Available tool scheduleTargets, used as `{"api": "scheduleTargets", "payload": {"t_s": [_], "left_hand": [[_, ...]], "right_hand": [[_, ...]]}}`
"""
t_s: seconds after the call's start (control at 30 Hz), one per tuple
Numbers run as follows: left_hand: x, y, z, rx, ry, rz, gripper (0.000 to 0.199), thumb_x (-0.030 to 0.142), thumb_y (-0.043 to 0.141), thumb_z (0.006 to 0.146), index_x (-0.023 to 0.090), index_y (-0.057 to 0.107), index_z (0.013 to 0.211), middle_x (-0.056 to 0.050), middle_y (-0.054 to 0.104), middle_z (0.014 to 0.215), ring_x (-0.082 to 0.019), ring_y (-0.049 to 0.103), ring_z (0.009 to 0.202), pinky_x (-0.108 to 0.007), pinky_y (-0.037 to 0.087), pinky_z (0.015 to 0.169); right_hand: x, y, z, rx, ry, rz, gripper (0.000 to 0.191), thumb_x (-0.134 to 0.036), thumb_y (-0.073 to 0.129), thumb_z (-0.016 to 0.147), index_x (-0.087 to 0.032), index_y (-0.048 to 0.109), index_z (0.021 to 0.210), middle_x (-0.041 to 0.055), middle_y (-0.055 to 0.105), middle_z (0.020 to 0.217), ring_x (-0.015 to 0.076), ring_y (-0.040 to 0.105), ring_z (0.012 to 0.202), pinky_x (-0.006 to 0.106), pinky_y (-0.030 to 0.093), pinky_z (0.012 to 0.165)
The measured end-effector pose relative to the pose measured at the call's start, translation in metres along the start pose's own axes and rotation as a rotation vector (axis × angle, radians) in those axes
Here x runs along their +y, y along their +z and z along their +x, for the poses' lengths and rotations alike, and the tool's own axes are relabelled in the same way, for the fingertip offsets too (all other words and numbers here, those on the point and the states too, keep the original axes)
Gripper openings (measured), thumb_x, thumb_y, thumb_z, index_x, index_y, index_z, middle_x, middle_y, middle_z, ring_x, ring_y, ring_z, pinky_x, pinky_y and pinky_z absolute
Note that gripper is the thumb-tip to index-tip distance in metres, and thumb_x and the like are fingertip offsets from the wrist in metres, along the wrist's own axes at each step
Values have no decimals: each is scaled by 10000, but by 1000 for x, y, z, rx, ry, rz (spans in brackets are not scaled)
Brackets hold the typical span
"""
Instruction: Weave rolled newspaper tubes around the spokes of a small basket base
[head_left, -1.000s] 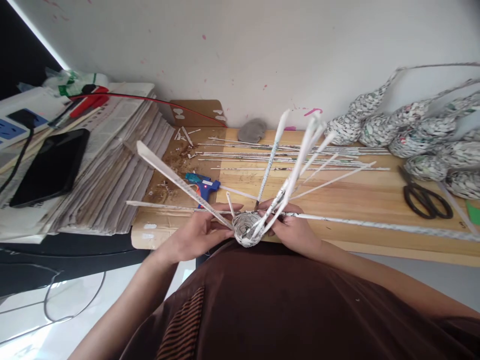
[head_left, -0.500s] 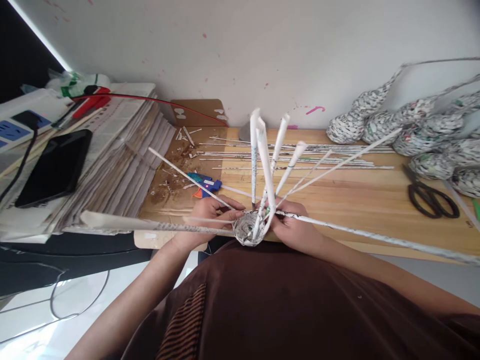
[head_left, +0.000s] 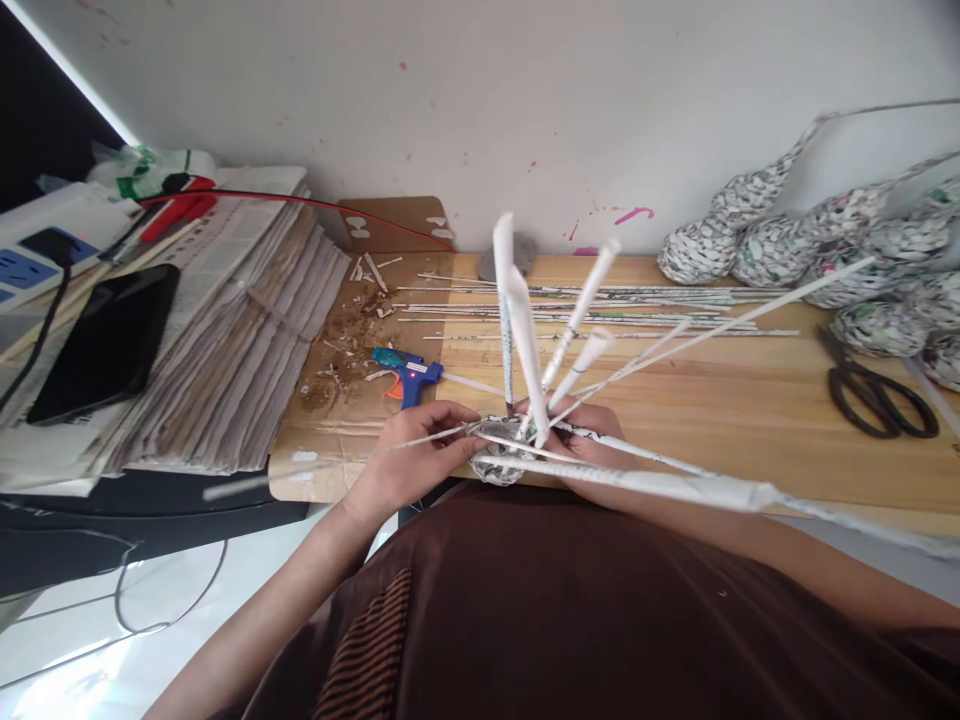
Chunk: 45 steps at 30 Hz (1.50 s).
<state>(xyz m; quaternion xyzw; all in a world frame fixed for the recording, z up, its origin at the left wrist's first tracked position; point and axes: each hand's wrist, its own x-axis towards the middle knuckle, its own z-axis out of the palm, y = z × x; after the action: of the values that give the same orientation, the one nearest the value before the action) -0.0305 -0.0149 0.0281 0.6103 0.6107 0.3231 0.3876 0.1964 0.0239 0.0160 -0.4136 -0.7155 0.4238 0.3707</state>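
A small round piece woven from rolled newspaper (head_left: pixel 499 468) is held between my hands at the table's front edge. Several paper tubes (head_left: pixel 532 350) stick up from it, and others reach out sideways. My left hand (head_left: pixel 420 450) pinches a thin paper tube (head_left: pixel 431 438) at the piece's left rim, thumb and fingers closed. My right hand (head_left: pixel 592 420) grips the right side of the weave, its fingers partly hidden behind the tubes. One long tube (head_left: pixel 660 485) crosses in front of my right wrist.
A blue glue gun (head_left: pixel 416 375) lies on cardboard just beyond my left hand. Loose paper tubes (head_left: pixel 600 310) line the table's back. Black scissors (head_left: pixel 877 400) and woven gourd shapes (head_left: pixel 697 250) are at right. Stacked newspapers (head_left: pixel 277 300) bear a phone (head_left: pixel 105 340) at left.
The long tube that pointed left over my left wrist has swung across to the right. A thin tube now trails left from my left fingers. The upright tubes have shifted slightly.
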Motion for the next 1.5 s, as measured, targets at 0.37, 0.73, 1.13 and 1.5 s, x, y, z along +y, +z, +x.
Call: {"api": "scheduleTargets", "payload": {"t_s": [0.37,0.73,1.13,1.5], "left_hand": [[3,19,-3,295,102,219,103,222,703,777,194,781,838,-27,795,810,-214,746,760,-300,590,691],[7,19,0,268,205,229,151,188,637,797,175,766,872,-57,794,881,-210,745,840,-313,585,797],[4,20,0,331,218,228,100,270,711,816,215,790,845,-28,787,836,-194,740,800,-299,576,755],[5,24,-1,356,215,243,83,230,709,811,191,782,816,-28,790,818,-173,739,724,-255,576,701]], "right_hand": [[-2,-1,-3,-11,-60,-47,168,-228,586,902,-215,725,996,56,768,940,202,703,743,315,557,729],[6,1,-3,45,-218,-88,145,-172,586,898,-223,694,980,17,757,882,150,707,743,224,542,708],[3,1,-4,-8,-148,-56,106,-182,591,892,-193,691,927,32,750,870,149,691,745,234,522,713],[7,3,-4,-7,-135,-21,179,-177,603,877,-235,699,1018,13,767,937,171,720,803,264,550,753]]}}
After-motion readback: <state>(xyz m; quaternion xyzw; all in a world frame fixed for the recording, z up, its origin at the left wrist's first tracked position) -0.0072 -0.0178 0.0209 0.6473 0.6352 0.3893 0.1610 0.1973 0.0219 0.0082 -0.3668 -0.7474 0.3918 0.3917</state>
